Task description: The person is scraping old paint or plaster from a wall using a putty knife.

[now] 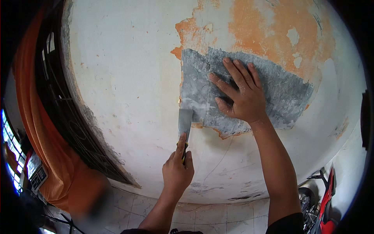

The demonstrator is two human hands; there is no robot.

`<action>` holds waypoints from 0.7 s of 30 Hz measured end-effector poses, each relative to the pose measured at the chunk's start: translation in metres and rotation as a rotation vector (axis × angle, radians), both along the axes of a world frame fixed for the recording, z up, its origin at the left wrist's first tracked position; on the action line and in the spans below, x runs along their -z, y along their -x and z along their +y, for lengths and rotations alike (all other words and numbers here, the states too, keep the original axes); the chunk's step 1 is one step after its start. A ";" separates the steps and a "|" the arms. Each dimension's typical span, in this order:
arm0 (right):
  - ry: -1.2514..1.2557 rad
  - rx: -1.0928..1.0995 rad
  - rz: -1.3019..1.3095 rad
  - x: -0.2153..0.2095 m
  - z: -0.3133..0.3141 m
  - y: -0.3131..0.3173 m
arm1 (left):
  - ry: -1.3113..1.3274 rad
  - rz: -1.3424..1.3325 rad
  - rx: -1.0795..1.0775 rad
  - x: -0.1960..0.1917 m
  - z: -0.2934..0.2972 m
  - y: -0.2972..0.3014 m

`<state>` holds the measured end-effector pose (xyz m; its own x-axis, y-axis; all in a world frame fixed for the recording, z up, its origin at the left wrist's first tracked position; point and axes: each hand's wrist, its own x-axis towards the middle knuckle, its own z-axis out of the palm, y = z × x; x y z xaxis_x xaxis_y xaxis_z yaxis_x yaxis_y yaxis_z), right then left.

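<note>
Well left of the rough grey patch (pixel 282 97) in the white wall (pixel 128 78) hangs an orange cloth (pixel 37 124), below the patch's lower-left corner your left hand (pixel 177 167) grasps a flat, black-and-yellow-handled metal scraper (pixel 185 121), its blade at that corner, and on the patch your right hand (pixel 246 95) rests spread, grasping nothing.

My flat-bladed metal scraper (pixel 185 120) is dull grey, its handle (pixel 184 156) black touched with yellow. I see the rough, ragged-edged patch (pixel 286 93) mottled grey with whitish streaks, on a painted wall (pixel 124 78) of off-white broken by orange blotches. My cloth sleeve (pixel 290 224) is plain black, the long draped fabric (pixel 50 171) orange, the floor tiles (pixel 241 214) white with grey veining.
</note>
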<state>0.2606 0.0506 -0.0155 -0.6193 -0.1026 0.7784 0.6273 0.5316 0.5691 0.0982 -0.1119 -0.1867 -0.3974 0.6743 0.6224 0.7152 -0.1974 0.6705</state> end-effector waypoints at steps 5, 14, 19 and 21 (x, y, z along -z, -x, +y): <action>0.010 -0.014 -0.007 0.000 -0.001 0.001 | 0.080 -0.003 -0.007 -0.011 -0.001 0.000; -0.006 -0.012 0.011 -0.001 -0.001 0.003 | 0.129 -0.005 0.001 -0.001 -0.007 0.001; 0.006 -0.004 0.010 0.002 -0.001 0.001 | 0.025 -0.017 0.035 -0.048 0.005 0.006; -0.004 -0.011 0.001 0.000 0.000 0.000 | 0.044 -0.049 0.053 -0.051 0.004 0.005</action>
<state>0.2603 0.0504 -0.0158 -0.6175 -0.1127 0.7784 0.6219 0.5359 0.5710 0.0928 -0.1080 -0.1353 -0.3895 0.7213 0.5728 0.6707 -0.2041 0.7131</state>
